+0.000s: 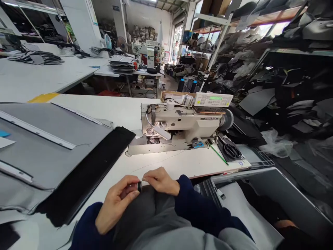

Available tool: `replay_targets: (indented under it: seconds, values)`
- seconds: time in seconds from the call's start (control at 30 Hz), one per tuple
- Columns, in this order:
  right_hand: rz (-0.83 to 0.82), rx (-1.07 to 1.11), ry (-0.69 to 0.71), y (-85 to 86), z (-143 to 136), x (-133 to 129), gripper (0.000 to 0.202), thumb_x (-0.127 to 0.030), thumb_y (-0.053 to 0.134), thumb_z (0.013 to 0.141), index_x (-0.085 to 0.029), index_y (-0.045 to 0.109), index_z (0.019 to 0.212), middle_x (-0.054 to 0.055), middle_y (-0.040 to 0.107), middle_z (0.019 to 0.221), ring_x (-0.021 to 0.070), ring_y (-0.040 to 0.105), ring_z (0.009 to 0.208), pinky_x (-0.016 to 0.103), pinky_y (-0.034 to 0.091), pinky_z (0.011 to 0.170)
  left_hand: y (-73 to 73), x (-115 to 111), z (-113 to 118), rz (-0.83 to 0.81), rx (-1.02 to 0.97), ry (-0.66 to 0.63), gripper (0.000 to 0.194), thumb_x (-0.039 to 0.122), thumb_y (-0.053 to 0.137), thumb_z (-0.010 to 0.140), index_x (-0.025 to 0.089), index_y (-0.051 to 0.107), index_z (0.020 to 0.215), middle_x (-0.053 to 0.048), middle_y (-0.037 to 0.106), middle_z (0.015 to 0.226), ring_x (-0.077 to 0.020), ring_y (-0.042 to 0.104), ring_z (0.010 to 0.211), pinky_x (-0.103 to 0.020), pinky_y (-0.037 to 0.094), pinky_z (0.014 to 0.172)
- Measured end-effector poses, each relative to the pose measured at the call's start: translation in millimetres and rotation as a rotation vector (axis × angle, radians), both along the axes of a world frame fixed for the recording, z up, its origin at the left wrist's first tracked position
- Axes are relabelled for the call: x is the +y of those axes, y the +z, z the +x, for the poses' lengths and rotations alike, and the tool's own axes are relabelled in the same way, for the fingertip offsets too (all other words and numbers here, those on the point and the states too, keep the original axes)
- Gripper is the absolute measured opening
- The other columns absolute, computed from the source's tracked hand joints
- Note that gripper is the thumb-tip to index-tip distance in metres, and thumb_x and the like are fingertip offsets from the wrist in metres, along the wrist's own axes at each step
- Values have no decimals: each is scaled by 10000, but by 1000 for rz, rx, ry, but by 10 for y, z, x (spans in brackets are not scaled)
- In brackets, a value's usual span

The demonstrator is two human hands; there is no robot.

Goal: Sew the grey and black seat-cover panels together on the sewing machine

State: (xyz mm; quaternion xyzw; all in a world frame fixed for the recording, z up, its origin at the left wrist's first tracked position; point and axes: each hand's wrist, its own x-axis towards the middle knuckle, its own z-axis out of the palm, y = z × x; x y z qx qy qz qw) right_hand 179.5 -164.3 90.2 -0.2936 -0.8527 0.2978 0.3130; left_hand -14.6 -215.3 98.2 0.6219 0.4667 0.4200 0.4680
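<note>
My left hand (pixel 118 201) holds a small black bobbin (pixel 139 186) between thumb and fingers, above my lap. Close to its right side, my right hand (pixel 161 180) has its thumb and index finger pinched together; what they grip is too small to make out. Beyond both hands stands a sewing machine (pixel 182 121) with its lamp lit over the needle area. A thin dark thread lies on the white table (pixel 166 165) in front of it. Grey fabric (pixel 59 139) with white strips and a black edge band (pixel 91 177) lies at the left.
Black scissors (pixel 231 150) and a green pencil (pixel 218 154) lie right of the machine. A grey bin (pixel 286 194) with material inside stands at my right. Stacked pieces (pixel 122 64) and another machine (pixel 151 55) are farther back. Shelves and piled material fill the right side.
</note>
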Motion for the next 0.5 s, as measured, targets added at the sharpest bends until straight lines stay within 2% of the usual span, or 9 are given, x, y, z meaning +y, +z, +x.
replay_targets:
  seconds: [0.07, 0.13, 0.2, 0.3, 0.37, 0.43, 0.5]
  values:
    - [34, -41, 119, -7, -9, -36, 319, -291, 409, 949, -156, 656, 798, 4, 652, 638, 86, 561, 558, 174, 407, 550, 5, 40, 2, 71, -11, 61, 178, 299, 599, 851, 221, 617, 1009, -30, 594, 1002, -138, 597, 892, -215, 528, 803]
    - [108, -46, 200, 30, -11, -54, 306, -286, 407, 946, -164, 662, 826, 10, 658, 648, 95, 565, 572, 188, 410, 562, -15, 73, 10, 125, -2, 66, 170, 267, 593, 856, 226, 617, 1019, -29, 586, 1001, -133, 588, 892, -221, 521, 816]
    - [136, -3, 155, 64, 6, -13, 310, -271, 397, 948, -158, 663, 835, 22, 665, 668, 98, 569, 581, 195, 414, 573, -39, 75, 28, 109, -2, -6, 163, 245, 588, 859, 225, 616, 1018, -26, 584, 970, -128, 587, 859, -224, 523, 795]
    - [62, 41, 19, 39, 43, 75, 328, -280, 400, 956, -141, 659, 811, 22, 657, 655, 88, 554, 551, 184, 409, 549, -53, 49, 37, 46, -74, -75, 154, 230, 599, 853, 231, 615, 1006, -25, 578, 985, -125, 595, 846, -222, 534, 773]
    - [42, 10, 59, 12, 54, 75, 321, -290, 412, 955, -141, 663, 822, 18, 661, 652, 86, 561, 550, 177, 412, 546, -52, 55, 11, 72, -146, -11, 165, 218, 620, 838, 246, 614, 1001, -25, 564, 1045, -134, 597, 915, -224, 536, 809]
    - [95, -29, 175, 26, 51, 37, 306, -283, 421, 950, -147, 667, 829, 17, 671, 656, 90, 577, 566, 178, 419, 559, -53, 86, -21, 131, -157, 58, 175, 200, 632, 829, 254, 617, 995, -25, 554, 1071, -138, 587, 971, -220, 530, 837]
    - [165, -33, 232, 77, 43, 24, 296, -272, 422, 945, -150, 667, 833, 24, 680, 673, 95, 589, 588, 185, 425, 579, -51, 120, -32, 167, -108, 49, 167, 190, 627, 833, 246, 624, 989, -29, 560, 1042, -131, 586, 946, -213, 531, 823]
